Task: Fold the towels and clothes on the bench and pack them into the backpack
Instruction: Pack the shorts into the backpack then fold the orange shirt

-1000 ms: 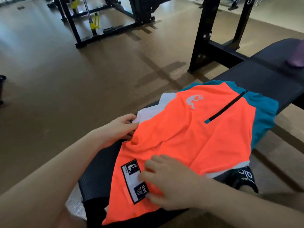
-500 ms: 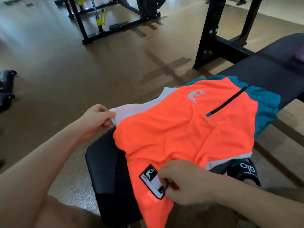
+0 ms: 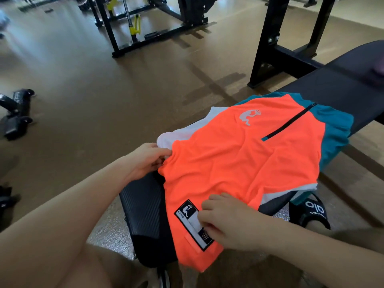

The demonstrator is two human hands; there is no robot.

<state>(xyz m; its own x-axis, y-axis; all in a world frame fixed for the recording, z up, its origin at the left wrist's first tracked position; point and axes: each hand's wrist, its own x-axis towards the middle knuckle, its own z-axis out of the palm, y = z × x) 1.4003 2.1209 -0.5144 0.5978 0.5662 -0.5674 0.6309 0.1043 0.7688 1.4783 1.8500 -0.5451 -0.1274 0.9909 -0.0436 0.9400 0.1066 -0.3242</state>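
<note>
Since half a second ago: left hand (image 3: 148,161) moved in from the white sleeve to pinch the orange edge; right hand (image 3: 225,222) went from gripping the hem to curled fingers on the patch (image 3: 192,221).

Shirt (image 3: 245,161) lies flat on the table (image 3: 342,88), long axis along it, collar end far, hem near, overhanging the end.

Risk: hem slides off toward the floor if the right hand lifts; slick fabric, fold may skew.
</note>
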